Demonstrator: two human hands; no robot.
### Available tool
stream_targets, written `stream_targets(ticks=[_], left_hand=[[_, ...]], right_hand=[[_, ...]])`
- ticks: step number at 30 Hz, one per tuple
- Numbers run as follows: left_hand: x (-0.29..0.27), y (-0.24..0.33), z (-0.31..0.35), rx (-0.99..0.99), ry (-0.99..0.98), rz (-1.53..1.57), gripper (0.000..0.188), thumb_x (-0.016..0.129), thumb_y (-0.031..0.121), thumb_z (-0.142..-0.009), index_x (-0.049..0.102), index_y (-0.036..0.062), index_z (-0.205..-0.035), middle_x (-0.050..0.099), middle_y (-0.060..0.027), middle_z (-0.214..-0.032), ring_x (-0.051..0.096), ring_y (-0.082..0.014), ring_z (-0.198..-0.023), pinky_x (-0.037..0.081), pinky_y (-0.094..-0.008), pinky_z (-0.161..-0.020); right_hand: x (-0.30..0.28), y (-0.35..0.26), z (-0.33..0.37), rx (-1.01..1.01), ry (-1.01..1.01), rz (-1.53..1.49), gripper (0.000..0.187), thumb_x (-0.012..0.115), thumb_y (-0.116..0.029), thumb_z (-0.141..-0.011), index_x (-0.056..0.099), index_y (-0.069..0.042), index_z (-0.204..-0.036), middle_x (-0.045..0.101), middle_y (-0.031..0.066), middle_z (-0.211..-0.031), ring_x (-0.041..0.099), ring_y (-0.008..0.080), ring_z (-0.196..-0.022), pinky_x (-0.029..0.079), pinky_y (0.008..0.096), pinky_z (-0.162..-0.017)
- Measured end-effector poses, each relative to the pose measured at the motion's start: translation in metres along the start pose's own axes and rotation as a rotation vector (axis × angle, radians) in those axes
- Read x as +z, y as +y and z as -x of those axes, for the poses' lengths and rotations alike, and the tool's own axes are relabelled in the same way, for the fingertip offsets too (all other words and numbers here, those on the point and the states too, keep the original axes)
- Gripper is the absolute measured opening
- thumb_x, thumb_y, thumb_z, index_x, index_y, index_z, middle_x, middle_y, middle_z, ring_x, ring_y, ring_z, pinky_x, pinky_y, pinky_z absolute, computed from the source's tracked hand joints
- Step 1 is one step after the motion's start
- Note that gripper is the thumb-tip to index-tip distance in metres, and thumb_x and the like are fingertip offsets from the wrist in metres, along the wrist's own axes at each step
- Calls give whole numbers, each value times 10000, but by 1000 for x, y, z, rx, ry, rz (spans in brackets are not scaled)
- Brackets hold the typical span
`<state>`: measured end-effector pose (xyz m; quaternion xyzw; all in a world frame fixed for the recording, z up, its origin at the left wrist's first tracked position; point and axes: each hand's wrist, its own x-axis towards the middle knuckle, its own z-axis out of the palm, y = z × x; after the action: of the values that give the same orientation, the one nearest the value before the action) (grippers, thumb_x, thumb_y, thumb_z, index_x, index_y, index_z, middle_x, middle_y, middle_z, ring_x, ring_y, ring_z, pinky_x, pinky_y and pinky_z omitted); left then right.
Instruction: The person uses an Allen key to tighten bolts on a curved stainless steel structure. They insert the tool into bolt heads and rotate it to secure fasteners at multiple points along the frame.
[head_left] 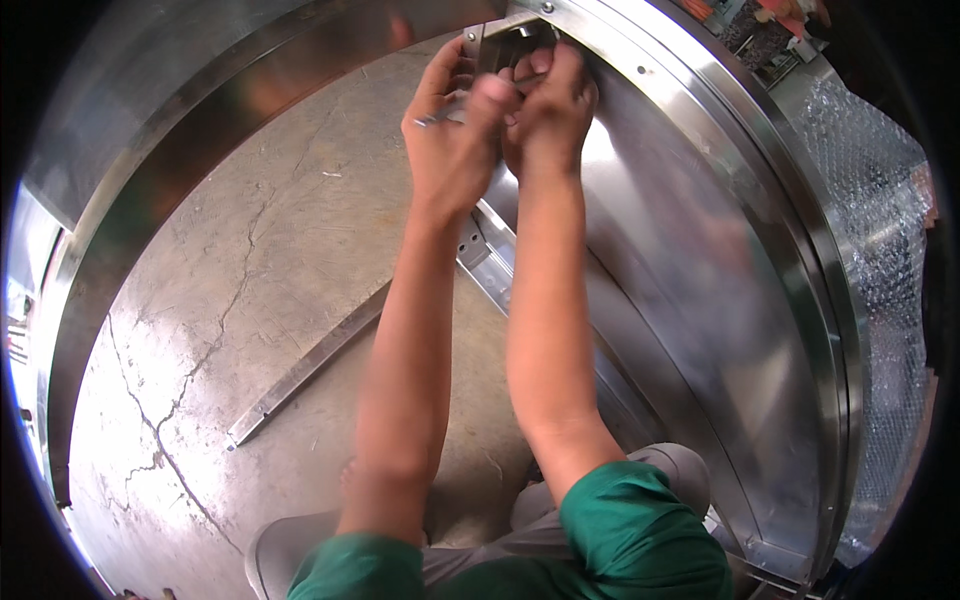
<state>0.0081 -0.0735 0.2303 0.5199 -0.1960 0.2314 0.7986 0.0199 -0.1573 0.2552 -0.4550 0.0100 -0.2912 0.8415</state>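
Observation:
Both my arms reach up to the far edge of a stainless steel frame (690, 70), where an angled metal corner bracket (490, 45) with a bolt in it sits. My left hand (450, 140) is closed at the bracket's left side, its fingers curled. A slim shiny metal piece (430, 121) sticks out of it; its kind does not show. My right hand (550, 115) is beside it, thumb and fingers pinched together under the bracket. What those fingertips hold is hidden and slightly blurred. The two hands touch or nearly touch.
A loose metal bar (310, 365) lies on the cracked concrete floor (200, 300). A perforated steel strip (487, 260) runs below my hands. The large steel panel (690, 260) is at the right, with bubble wrap (880, 230) beyond. A curved-looking steel edge (150, 190) bounds the left.

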Motion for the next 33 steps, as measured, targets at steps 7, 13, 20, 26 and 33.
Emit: stream_targets(ticks=[7,13,20,26,33], left_hand=[[5,5,5,197,-14,-229,896,912,477,-691,579,-76,-1313,683,-154,-1159,652,-211,-1023,515,-369,-913],[5,-11,2,82,23,-13,686,844,364,-807,603,-46,-1302,682,-134,-1152,648,-203,-991,513,-337,-887],[7,-61,13,89,135,50,234,640,68,-917,612,-10,-1136,652,-134,-1002,606,-202,-885,515,-334,-833],[19,-82,22,-162,260,-156,646,610,403,-1001,457,-42,-1445,439,-201,-1481,417,-300,-1384,337,-385,-1123],[22,-73,28,-132,227,-272,673,507,401,-1048,324,-7,-1551,394,-187,-1518,365,-335,-1422,273,-401,-1167]], right_hand=[[6,-8,0,17,-172,-159,441,506,-430,-1024,364,-148,-717,286,-31,-580,289,89,-456,300,251,-432],[-4,-2,2,-219,-73,212,372,523,-375,-1015,484,-71,-804,475,-11,-671,485,112,-549,402,238,-486],[-63,26,-58,-657,139,1106,341,457,-377,-1033,628,-85,-990,653,81,-884,637,251,-784,508,363,-678],[-74,35,-79,-539,269,1229,447,384,-395,-1051,700,-87,-1125,734,146,-1068,701,328,-989,557,427,-852],[-45,15,-37,-186,32,674,422,357,-334,-1066,616,-3,-1051,603,60,-929,579,176,-803,477,283,-710]])
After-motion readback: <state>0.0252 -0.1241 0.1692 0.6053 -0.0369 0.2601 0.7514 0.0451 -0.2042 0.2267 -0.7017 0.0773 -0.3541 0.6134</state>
